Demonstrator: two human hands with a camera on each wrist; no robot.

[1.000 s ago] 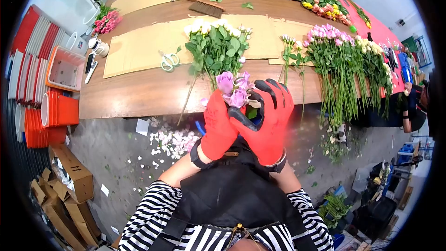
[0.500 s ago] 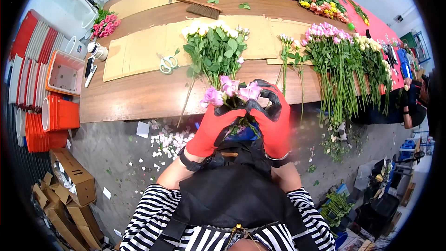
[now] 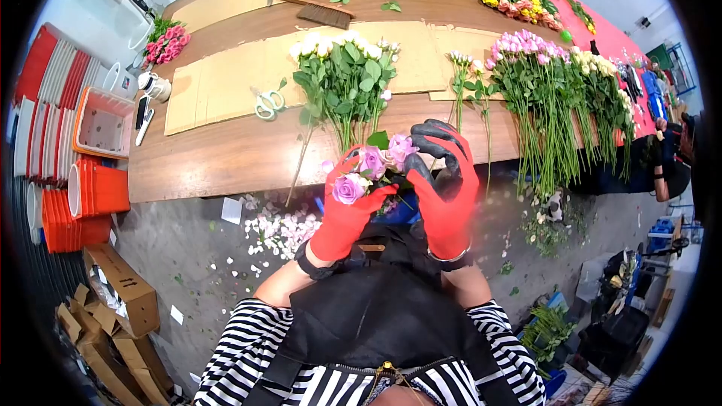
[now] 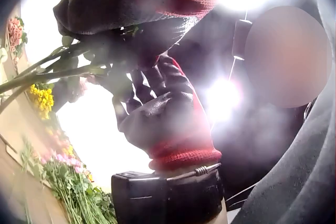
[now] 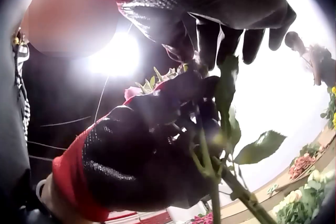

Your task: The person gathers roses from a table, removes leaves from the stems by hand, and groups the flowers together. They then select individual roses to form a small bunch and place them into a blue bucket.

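In the head view my left hand [image 3: 344, 212] grips several lilac roses [image 3: 349, 189] low under their blooms, above the table's front edge. A green leaf [image 3: 378, 140] stands up behind them. The right wrist view shows the left hand [image 5: 142, 153] curled round the green stems [image 5: 208, 155], which run out past its fingers. My right hand [image 3: 449, 199] is beside the roses, its fingers bent and apart and its thumb close to the rightmost bloom. Seen from the left wrist, the right hand [image 4: 163, 108] has its fingers spread; whether its thumb touches a stem is hidden.
White roses [image 3: 346, 79] lie on cardboard [image 3: 218, 90] behind the hands, with scissors [image 3: 268, 104] to their left. Long-stemmed pink roses [image 3: 529, 49] overhang the table [image 3: 188, 169] at right. A brush [image 3: 323, 15] lies farther back. Petals [image 3: 278, 233] cover part of the floor.
The roses have tilted leftward and spread apart in my left hand, which moved slightly left. My right hand has drawn off to the right, its fingers now apart from the blooms.
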